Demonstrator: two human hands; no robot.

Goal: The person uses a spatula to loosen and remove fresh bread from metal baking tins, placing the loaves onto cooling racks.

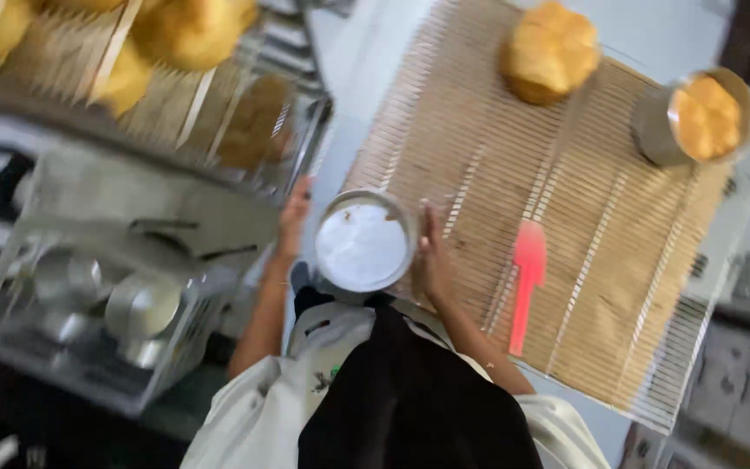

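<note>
A pale worktop (375, 52) in what looks like a bakery carries a wide wire cooling rack lined with brown paper (601, 260), seen blurred from above. Nearest the body, over a dark apron (410, 399), both hands clasp a small round metal tin (363, 243) between them — the left hand (292, 221) flat against one wall, the right hand (431, 256) against the other, fingers (428, 221) pressed straight along the side. The tin hangs just at the near edge of the rack, its inside lined white. It looks stiff, light and thin-walled, probably smooth enough to slip, so gripping opposite walls or the rim seems soundest. A red spatula (527, 287) lies on the paper just right of the right hand. Farther off sit a golden bun (550, 52) and a second tin with a bun still inside (696, 122) — both soft, likely easy to dent. At left, a wire basket of empty tins (123, 304) sits below a rack of more buns (167, 43).
</note>
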